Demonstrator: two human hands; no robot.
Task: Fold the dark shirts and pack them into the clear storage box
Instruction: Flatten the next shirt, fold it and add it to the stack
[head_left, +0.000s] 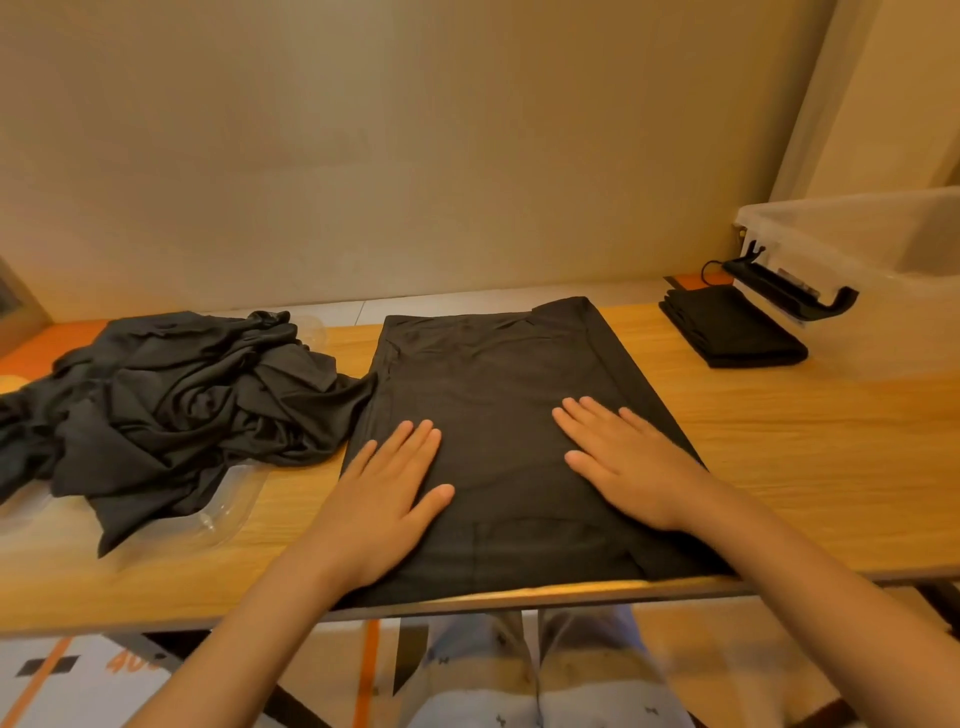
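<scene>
Both forearms reached in from the bottom edge over pale patterned trousers, w/ the hands resting on the dark shirt (498, 415) spread flat at the centre of the desk (810, 457).

Head view: the left hand (387, 499) lay palm down on the shirt's near-left part, fingers (415, 441) stretched out and close together, thumb angled out to the right, gripping nothing. The right hand (631, 462) lay palm down on the shirt's right part, fingers splayed a little and pointing up-left, thumb out to the left, also gripping nothing. Both were pressed flat on the cloth. The shirt itself was a long dark rectangle, sides already folded inward, its near end touching the desk's front edge and its far end close to the back edge.

Left of the shirt, a heap of unfolded dark shirts (176, 410) sat crumpled, one corner touching the flat shirt's left edge. The heap rested partly on a clear plastic lid (228, 514) lying flat on the desk. Right of the shirt and toward the back, well apart from it, was a small folded dark shirt (735, 327), neatly squared. Just beside that, further right, stood the clear storage box (872, 291) w/ a black latch handle (795, 291) on its near-left side, swung outward. Couldn't tell what was inside the box. Behind the desk was a plain beige wall (389, 156).
</scene>
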